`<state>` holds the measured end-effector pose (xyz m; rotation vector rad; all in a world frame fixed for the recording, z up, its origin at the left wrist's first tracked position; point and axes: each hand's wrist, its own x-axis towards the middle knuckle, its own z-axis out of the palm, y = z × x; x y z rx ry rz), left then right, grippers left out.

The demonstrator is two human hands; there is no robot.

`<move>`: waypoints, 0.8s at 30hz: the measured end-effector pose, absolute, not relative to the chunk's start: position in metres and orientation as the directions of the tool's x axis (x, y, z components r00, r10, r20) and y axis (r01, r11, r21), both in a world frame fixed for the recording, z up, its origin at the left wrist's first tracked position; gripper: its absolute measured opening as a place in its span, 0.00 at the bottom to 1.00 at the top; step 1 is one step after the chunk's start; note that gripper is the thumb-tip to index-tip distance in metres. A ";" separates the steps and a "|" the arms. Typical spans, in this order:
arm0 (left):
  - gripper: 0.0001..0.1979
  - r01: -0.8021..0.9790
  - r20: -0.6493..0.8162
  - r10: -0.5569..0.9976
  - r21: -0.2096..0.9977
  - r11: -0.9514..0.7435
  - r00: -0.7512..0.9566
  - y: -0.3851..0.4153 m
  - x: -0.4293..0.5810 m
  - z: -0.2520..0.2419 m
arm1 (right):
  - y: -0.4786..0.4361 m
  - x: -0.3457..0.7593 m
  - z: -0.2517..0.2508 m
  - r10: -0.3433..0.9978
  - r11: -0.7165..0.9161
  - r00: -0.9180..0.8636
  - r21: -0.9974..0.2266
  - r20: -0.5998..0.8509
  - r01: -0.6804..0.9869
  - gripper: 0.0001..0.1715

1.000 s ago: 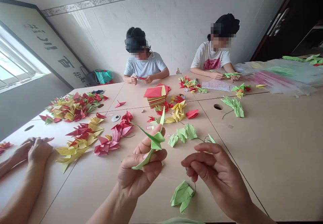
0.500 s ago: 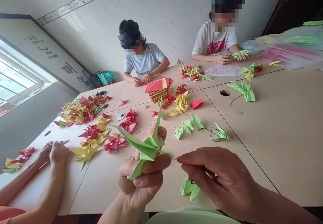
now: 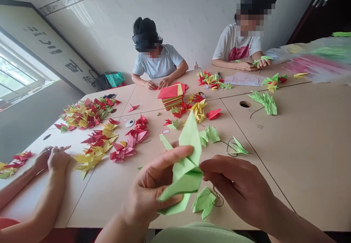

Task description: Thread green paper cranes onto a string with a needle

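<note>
Green paper crane (image 3: 188, 181) in the left hand (image 3: 149, 186), right hand (image 3: 241, 184) at its edge with grip unclear

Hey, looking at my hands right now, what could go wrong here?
The left hand pinches the green paper between fingers and thumb; too firm a grip might crush its folds.

The right hand has its fingertips close against the paper's edge, so a slip could bend or tear it.

A dark cord curls loosely below the right hand, beside the lower green piece; it might snag and drag that piece.
</note>
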<state>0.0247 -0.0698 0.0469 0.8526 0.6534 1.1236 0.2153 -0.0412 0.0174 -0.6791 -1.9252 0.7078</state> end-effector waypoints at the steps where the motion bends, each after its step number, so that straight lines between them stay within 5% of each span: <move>1: 0.24 -0.492 -0.016 0.942 0.850 0.189 0.334 -0.071 0.025 0.046 | -0.040 0.215 0.016 0.711 0.675 -0.404 -0.719 0.575 0.164 0.10; 24: 0.22 -0.269 0.076 0.907 0.962 0.043 0.414 -0.082 0.018 0.048 | -0.050 0.218 0.009 0.726 0.645 -0.448 -0.743 0.521 0.181 0.10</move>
